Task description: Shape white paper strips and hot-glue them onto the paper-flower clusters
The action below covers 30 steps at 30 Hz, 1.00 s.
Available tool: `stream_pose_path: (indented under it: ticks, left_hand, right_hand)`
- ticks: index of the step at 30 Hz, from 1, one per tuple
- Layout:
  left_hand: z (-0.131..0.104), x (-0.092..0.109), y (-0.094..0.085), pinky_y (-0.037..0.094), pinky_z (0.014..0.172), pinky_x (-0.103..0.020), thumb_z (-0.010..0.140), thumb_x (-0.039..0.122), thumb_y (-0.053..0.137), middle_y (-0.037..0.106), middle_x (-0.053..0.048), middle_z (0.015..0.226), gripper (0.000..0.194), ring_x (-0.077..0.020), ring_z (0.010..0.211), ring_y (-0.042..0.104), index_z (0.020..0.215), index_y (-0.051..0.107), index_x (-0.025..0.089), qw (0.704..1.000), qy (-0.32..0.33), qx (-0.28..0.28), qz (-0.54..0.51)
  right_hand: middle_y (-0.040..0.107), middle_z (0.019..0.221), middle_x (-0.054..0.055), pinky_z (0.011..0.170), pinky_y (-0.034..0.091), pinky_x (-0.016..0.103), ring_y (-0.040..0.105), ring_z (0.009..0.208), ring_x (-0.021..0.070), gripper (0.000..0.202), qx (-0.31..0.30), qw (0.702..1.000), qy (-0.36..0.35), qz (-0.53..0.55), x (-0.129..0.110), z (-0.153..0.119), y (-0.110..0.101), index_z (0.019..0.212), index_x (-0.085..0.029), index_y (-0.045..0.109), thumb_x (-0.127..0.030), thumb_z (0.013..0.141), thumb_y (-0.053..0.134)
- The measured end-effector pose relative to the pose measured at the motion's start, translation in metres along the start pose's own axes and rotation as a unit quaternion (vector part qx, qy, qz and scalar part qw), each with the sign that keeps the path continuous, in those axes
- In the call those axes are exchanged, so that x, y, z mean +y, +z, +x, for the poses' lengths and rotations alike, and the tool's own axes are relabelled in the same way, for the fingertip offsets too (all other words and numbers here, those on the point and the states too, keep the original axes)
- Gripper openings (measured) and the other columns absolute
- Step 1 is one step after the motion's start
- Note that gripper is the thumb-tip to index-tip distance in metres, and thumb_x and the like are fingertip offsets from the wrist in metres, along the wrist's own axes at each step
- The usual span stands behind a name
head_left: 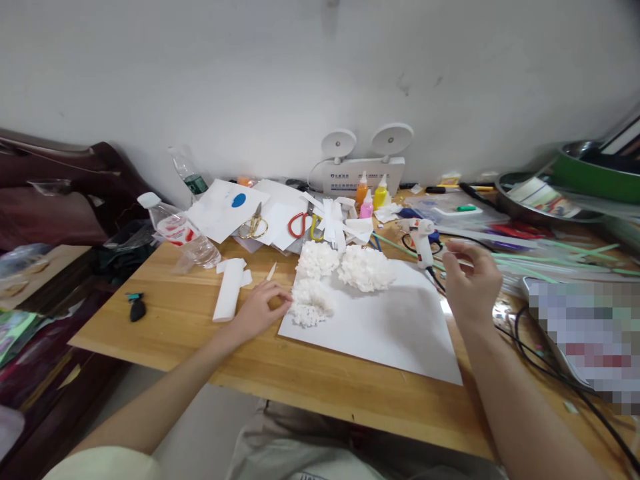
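Left hand (pixel 263 300): fingertips at the left side of the front white clump (pixel 313 305), which lies near the left edge of the white sheet (pixel 400 333); whether the grip pinches it cannot be told. Right hand (pixel 473 287): raised right of the sheet, grip curled narrow; any held item is unconfirmed. Advisable: light handling low on the clump, as its ruffles look easily crushed. Room for moving: the sheet's bare front and right. Restrictions: glue gun (pixel 424 248) by the sheet's right rear; white roll (pixel 229 290) beside the left hand.
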<state>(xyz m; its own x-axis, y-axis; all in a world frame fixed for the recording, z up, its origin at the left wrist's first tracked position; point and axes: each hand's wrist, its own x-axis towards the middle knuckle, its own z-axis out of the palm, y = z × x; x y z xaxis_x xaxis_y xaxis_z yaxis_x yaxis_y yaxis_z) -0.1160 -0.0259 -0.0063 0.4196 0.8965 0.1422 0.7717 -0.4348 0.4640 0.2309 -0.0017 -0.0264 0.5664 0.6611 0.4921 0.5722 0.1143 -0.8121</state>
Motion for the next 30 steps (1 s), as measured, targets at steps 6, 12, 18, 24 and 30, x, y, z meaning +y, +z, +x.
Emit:
stream_pose_path:
  ticks: [6,12,18,24,30]
  left_hand:
    - [-0.004,0.000,0.002,0.041,0.080,-0.033,0.078,0.026,0.053,0.061,-0.002,0.081,0.011,-0.0164,0.082,0.054,0.078,0.062,0.019,1.000,-0.016,-0.002,-0.021]
    - [-0.005,-0.009,-0.002,0.043,0.078,-0.030,0.080,0.026,0.050,0.061,-0.003,0.083,0.013,-0.0162,0.082,0.055,0.080,0.061,0.019,0.997,-0.043,0.059,-0.031]
    - [0.002,-0.017,-0.013,0.043,0.076,-0.029,0.080,0.024,0.049,0.060,-0.003,0.084,0.012,-0.0154,0.081,0.055,0.083,0.059,0.019,0.992,-0.041,0.117,-0.033]
    - [0.053,0.009,-0.013,0.042,0.078,-0.029,0.082,0.021,0.046,0.062,-0.003,0.086,0.013,-0.0156,0.084,0.055,0.084,0.058,0.018,0.993,0.055,0.102,-0.004]
    - [0.154,0.008,-0.002,0.036,0.083,-0.037,0.080,0.011,0.044,0.062,-0.009,0.096,0.020,-0.0224,0.095,0.052,0.091,0.060,0.014,0.971,0.179,0.011,0.155]
  right_hand:
    - [0.061,0.088,0.006,0.062,0.048,0.028,0.057,0.074,0.0155,0.021,-0.001,1.000,-0.003,0.016,0.003,0.000,0.002,0.088,-0.017,0.063,-0.025,0.071,0.052]
    - [0.062,0.091,0.008,0.062,0.048,0.027,0.057,0.074,0.0155,0.022,0.001,1.000,0.008,0.017,0.002,0.000,0.001,0.089,-0.016,0.064,-0.026,0.072,0.053]
    - [0.060,0.091,0.008,0.066,0.047,0.030,0.056,0.077,0.0168,0.022,-0.022,0.999,0.000,0.029,0.002,-0.002,0.002,0.089,-0.016,0.063,-0.029,0.075,0.052]
    - [0.060,0.090,0.007,0.066,0.046,0.030,0.055,0.077,0.0165,0.020,-0.050,0.997,-0.013,0.056,0.005,-0.004,0.005,0.089,-0.018,0.060,-0.031,0.078,0.050]
    - [0.060,0.092,0.007,0.067,0.046,0.031,0.056,0.077,0.0167,0.018,-0.052,0.997,-0.025,0.057,0.008,-0.003,0.007,0.087,-0.017,0.060,-0.029,0.078,0.050]
